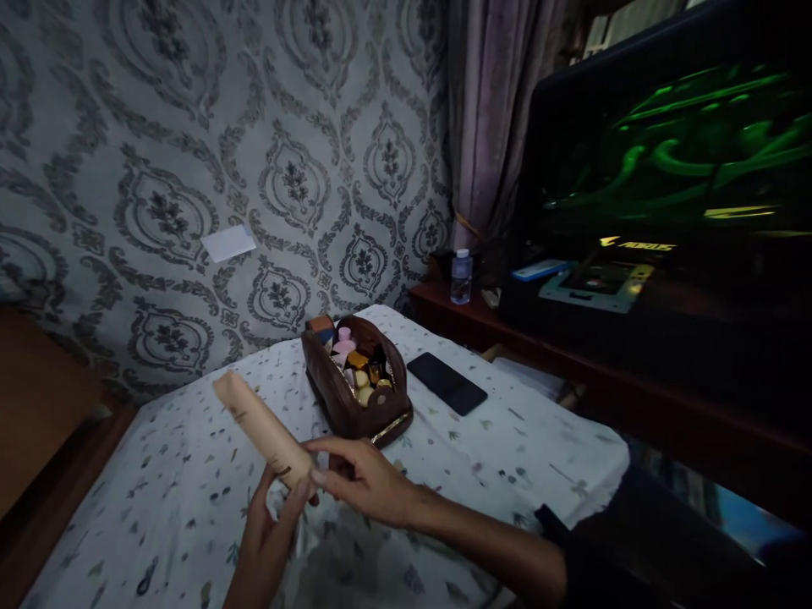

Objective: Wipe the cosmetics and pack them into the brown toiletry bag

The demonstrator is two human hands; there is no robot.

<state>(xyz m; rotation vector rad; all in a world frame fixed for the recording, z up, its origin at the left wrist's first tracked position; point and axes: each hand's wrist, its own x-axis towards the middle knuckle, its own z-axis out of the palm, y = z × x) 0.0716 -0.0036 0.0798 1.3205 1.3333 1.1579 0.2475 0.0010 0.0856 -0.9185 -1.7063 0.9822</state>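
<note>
A long beige squeeze tube (257, 423) with dark print slants up and to the left above the bed sheet. Around its lower end my left hand (272, 516) is closed, thumb lying along the side. My right hand (364, 478) pinches the same end from the right, thumb and fingertips at the cap area, which the fingers largely hide. Just beyond the hands stands a brown leather pouch (330, 397), unzipped, with several small bottles and jars (364, 372) in pink, amber and cream inside.
A dark smartphone (447, 383) lies on the patterned sheet (507, 457), right of the pouch. Farther right, a brown desk (437, 306) carries a clear water bottle (462, 277) and a monitor (653, 169). A patterned wall (285, 169) rises behind the bed.
</note>
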